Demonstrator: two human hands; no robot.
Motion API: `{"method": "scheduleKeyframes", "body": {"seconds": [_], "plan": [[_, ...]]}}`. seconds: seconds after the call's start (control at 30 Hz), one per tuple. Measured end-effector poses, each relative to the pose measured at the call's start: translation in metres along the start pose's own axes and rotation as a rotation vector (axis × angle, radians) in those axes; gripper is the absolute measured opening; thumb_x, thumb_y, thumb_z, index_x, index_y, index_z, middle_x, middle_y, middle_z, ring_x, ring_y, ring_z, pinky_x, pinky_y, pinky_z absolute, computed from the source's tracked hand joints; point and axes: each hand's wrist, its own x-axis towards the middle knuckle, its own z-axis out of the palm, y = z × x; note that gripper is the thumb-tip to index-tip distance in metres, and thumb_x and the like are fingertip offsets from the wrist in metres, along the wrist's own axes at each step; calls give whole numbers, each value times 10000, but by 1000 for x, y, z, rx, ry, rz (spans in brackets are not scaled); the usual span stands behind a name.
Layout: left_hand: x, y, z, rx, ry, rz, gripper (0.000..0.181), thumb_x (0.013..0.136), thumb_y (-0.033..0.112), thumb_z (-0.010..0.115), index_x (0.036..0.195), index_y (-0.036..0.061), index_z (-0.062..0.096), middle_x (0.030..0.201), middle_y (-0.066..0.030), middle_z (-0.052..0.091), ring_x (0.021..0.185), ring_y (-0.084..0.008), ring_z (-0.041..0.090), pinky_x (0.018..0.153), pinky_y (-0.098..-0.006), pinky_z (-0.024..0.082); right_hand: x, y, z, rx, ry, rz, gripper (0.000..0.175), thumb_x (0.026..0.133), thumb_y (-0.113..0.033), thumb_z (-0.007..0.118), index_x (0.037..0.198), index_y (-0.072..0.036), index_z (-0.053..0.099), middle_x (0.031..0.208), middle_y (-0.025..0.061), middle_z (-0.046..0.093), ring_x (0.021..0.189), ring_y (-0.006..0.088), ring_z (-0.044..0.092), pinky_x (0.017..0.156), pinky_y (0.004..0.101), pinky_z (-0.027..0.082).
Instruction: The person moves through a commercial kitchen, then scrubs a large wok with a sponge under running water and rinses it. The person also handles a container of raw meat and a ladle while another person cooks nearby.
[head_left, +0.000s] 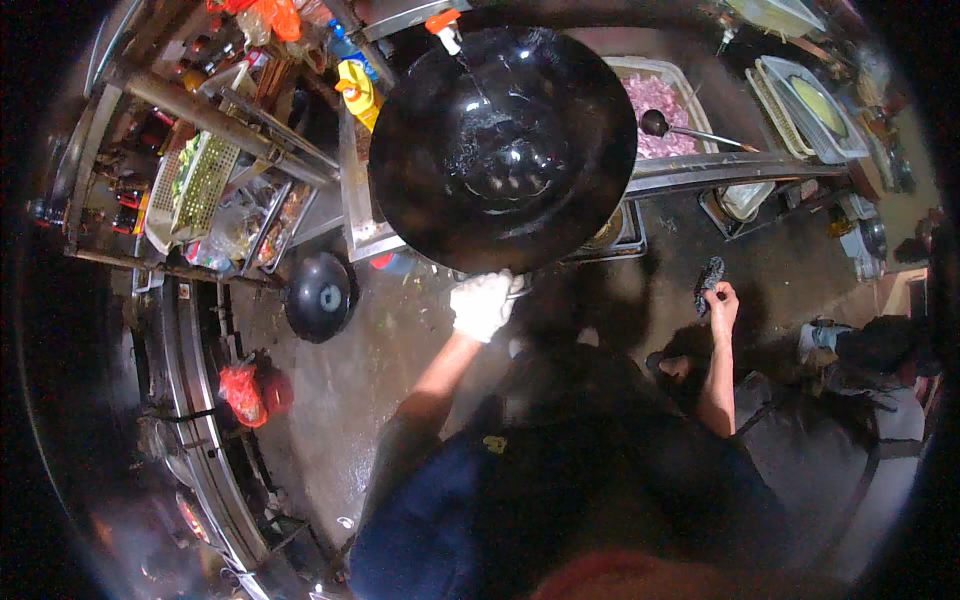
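Observation:
My left hand, in a white glove, grips the near edge of a large black wok by its loop handle, which is mostly hidden. The wok rests at the sink counter, tilted towards me. From a tap with an orange lever, a thin stream of water runs into it, and wet shine covers its inside. Away to the right, my bare right hand holds a dark grey scouring pad above the floor, apart from the wok.
Right of the wok, a tub of raw sliced meat has a ladle lying across it. A yellow bottle stands left. Another wok is low beside a shelf rack. Close on my right is another person.

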Motion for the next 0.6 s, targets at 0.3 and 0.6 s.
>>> {"method": "scheduleKeyframes", "body": {"seconds": [0.3, 0.6], "plan": [[-1, -33, -5, -32, -72, 0, 152, 822, 257, 565, 885, 155, 658, 696, -71, 639, 649, -259, 650, 546, -406, 504, -10, -16, 8, 12, -46, 4, 181, 733, -13, 662, 774, -83, 501, 758, -68, 450, 707, 61, 409, 652, 231, 347], [-10, -127, -11, -144, 423, -90, 192, 867, 282, 595, 862, 106, 670, 770, -96, 651, 752, -305, 630, 712, -425, 493, -33, -42, 29, -41, -49, -3, 113, 773, -91, 644, 765, -66, 534, 728, -61, 473, 683, 64, 412, 650, 231, 350]]}}
